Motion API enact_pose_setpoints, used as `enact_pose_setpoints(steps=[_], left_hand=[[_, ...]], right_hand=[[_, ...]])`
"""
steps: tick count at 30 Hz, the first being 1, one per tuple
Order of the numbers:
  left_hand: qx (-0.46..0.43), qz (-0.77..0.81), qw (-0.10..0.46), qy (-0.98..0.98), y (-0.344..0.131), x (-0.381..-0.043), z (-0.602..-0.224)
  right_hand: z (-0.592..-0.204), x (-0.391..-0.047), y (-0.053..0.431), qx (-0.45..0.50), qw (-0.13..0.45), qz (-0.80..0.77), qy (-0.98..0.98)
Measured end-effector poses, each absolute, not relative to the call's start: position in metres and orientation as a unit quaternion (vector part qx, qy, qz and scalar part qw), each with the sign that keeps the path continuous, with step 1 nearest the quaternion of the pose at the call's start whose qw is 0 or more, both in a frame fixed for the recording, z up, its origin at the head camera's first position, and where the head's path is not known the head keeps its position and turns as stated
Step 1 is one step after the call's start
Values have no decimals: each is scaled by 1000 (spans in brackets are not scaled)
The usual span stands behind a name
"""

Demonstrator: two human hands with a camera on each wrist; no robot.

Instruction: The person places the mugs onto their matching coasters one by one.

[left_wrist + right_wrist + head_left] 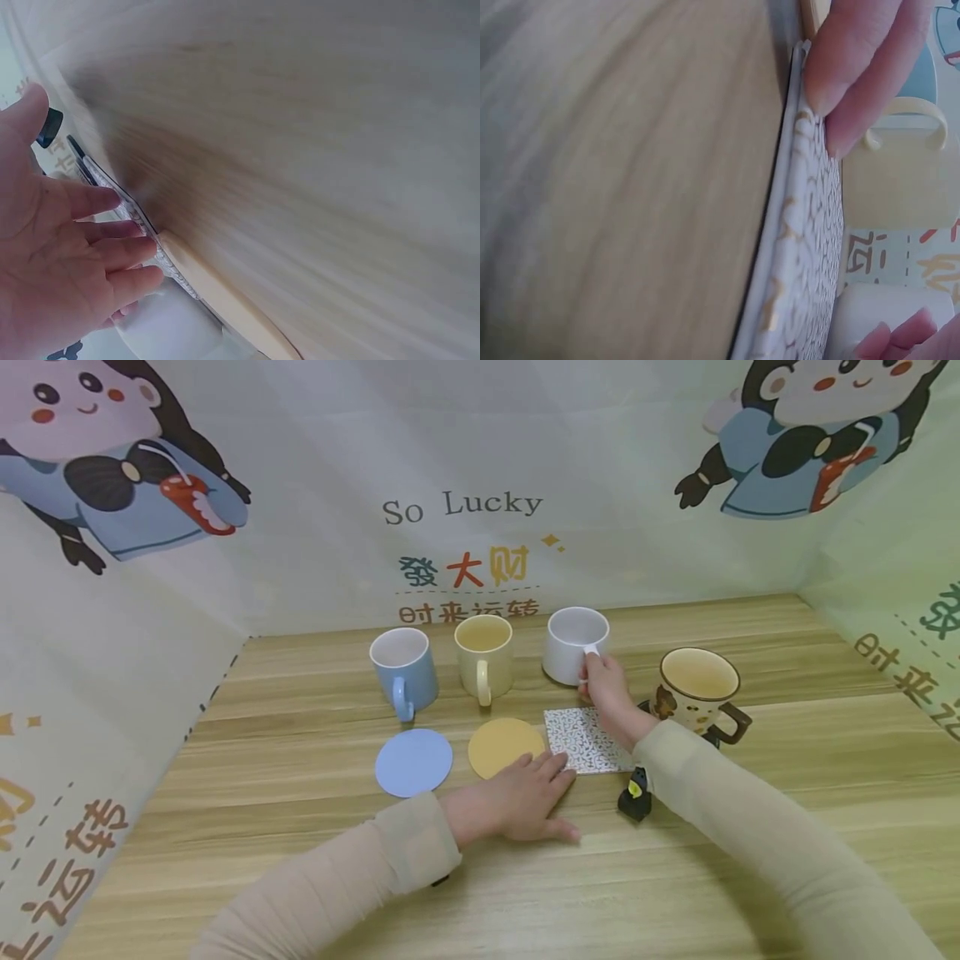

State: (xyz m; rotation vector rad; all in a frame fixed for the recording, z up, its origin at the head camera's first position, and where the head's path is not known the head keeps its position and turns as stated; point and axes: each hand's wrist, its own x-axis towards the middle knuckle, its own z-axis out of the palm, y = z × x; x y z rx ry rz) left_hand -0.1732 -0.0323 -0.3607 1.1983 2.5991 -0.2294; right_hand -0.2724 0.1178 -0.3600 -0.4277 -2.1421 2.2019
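My right hand (609,692) pinches the handle of a white mug (566,647) standing behind a square, speckled white coaster (577,739). In the right wrist view, its fingertips (919,326) show at the bottom right beside that white mug (870,307). Flat and spread, my left hand (521,802) reaches across the table, its fingertips at the near left corner of the speckled coaster and over the edge of a round yellow coaster (501,745). The left wrist view shows its extended fingers (131,251) against the speckled coaster's edge.
A blue mug (405,672) and a pale yellow mug (487,664) stand at the back left. In front lies a round blue coaster (414,764). On the right, a brown-patterned mug (693,689) stands over a dark base. A small black figurine (635,802) sits by my right sleeve.
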Motion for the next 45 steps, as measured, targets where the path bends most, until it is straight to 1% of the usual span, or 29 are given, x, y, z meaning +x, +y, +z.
enact_pose_setpoints(steps=[6,14,25,38,45], left_hand=[[410,-84,144,897,-29,-173,-360],[408,-92,149,896,-28,-173,-358],[408,-100,150,895,-27,-173,-358],[407,-95,150,896,-27,-172,-358],[401,-95,153,898,-27,-173,-360]], right_hand=[[-359,-274,117,-156,15,718,-678],[-360,-278,114,-154,18,717,-680],[-357,-276,117,-164,3,722,-673],[-352,-263,117,-136,-2,729,-671],[-345,-251,119,-125,-18,715,-688]])
